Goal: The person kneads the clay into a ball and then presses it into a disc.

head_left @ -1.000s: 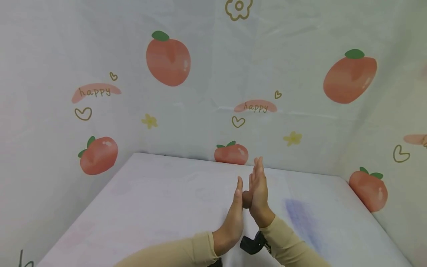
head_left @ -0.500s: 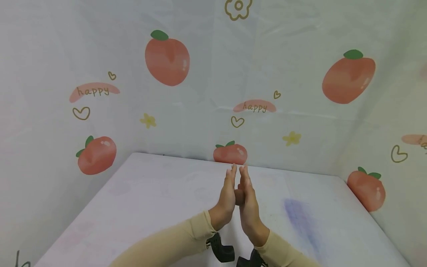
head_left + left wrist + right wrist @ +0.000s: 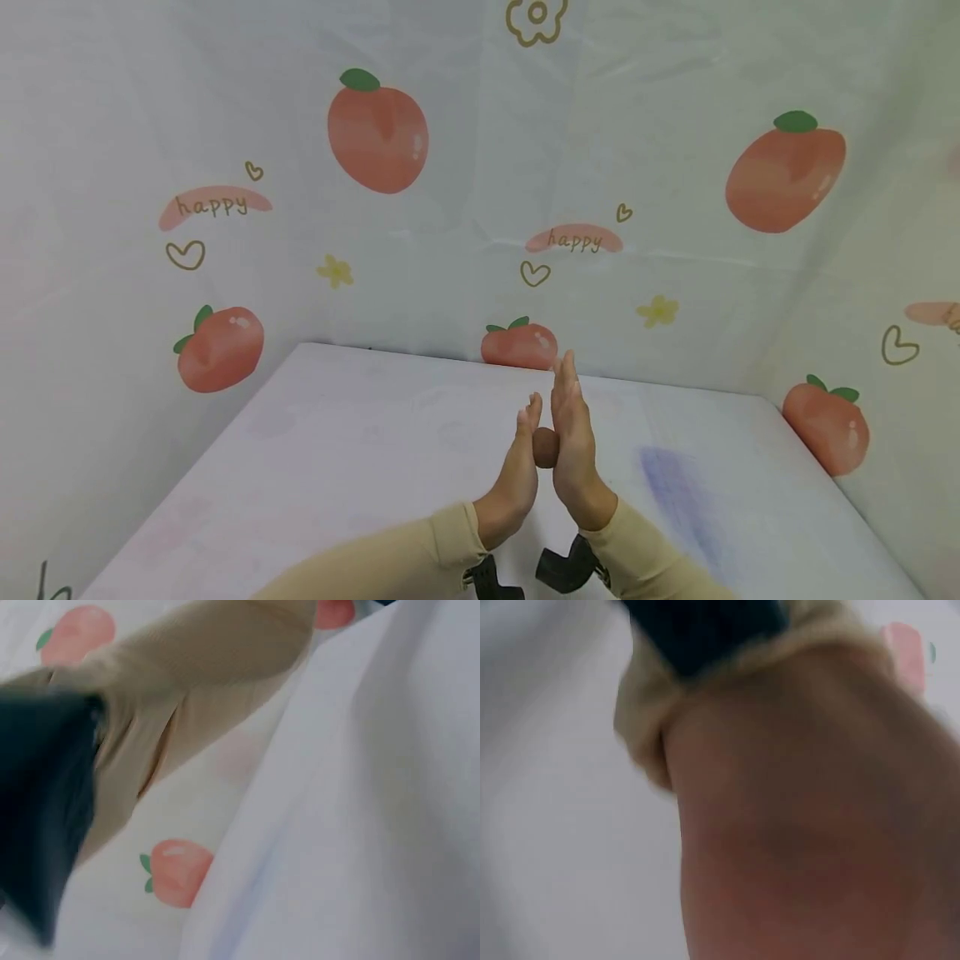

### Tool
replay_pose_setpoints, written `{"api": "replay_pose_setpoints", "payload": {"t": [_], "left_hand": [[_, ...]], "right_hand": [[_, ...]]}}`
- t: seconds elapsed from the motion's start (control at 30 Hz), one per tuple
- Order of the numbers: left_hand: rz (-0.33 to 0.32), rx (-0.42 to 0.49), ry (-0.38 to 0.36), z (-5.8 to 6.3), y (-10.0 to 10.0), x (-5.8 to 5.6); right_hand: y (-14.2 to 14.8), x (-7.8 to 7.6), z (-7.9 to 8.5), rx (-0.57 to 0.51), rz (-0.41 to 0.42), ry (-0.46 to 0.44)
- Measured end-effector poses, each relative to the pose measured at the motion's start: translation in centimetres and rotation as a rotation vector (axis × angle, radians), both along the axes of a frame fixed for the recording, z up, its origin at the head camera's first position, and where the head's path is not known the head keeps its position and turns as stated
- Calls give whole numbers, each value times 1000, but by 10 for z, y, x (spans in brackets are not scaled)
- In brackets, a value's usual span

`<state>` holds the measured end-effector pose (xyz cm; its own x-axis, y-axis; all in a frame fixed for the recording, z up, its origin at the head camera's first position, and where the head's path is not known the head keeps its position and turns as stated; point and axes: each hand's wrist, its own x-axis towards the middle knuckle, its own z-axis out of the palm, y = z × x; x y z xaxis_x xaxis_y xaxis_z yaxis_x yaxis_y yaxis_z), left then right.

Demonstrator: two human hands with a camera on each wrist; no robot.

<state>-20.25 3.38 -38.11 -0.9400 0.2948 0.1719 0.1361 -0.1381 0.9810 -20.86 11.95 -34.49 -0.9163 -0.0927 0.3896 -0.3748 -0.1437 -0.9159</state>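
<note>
A small round brown ball (image 3: pixel 546 447) sits between the two flat palms in the head view. My left hand (image 3: pixel 516 479) presses it from the left, fingers straight and pointing up. From the other side my right hand (image 3: pixel 576 450) presses against it, its straight fingers reaching higher than the left's. Both hands are raised over the white table. In the right wrist view the blurred right hand (image 3: pixel 802 825) fills much of the frame and the ball is hidden. The left wrist view shows a beige sleeve (image 3: pixel 195 682), with neither the left hand nor the ball visible.
The white table (image 3: pixel 360 433) carries a blue-purple smudge (image 3: pixel 678 496) to the right of the hands. A white cloth (image 3: pixel 450 167) printed with peaches, hearts and flowers stands behind and at the sides. A black wrist-worn device (image 3: pixel 567 567) hangs below the right wrist.
The hands rub past each other with the ball between them: the right drew back, then slid forward again, while the left went forward and then back. The ball stays between the palms.
</note>
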Motion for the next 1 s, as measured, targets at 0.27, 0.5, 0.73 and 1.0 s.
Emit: {"api": "replay_pose_setpoints", "payload": {"t": [0.27,0.5,0.73,1.0], "left_hand": [[-30,16,19,1,1,12],[-56,109,-14,4,2,21],[-71,206,-34,15,-1,15],[55,225,-61,30,-7,-9]], "right_hand": [[1,-15,-2,-4,-50,12],[2,-27,-6,-38,-124,23],[-1,-18,-18,60,-74,-4],[-12,0,-32,66,-13,43]]}}
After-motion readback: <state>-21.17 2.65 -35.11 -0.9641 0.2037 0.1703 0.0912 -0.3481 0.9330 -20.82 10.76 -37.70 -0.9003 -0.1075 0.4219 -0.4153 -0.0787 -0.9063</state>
